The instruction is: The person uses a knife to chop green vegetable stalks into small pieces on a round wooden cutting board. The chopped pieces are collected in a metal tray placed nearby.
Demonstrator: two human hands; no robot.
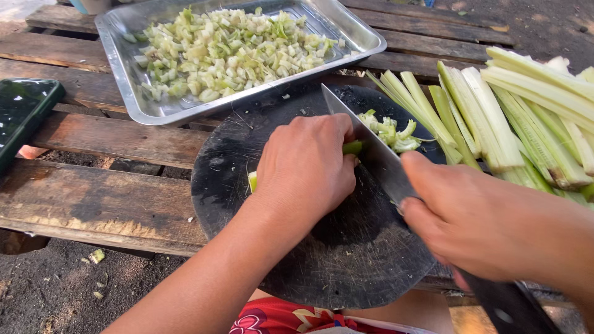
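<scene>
Wooden slats make the tabletop [117, 139], over bare dirt. Nearest, the right hand [476, 226] is closed around a knife [377, 154] handle, the blade running away and leftward, edge down on a round dark board [322, 260]. Just left of the blade, the left hand [306, 167] is curled down over a green stalk [352, 147] lying crosswise, its cut end touching the blade. Cut pieces [390, 131] sit beyond the blade. Long stalks [526, 117] lie right; farther back, a metal tray [154, 105] holds chopped bits [229, 49]
</scene>
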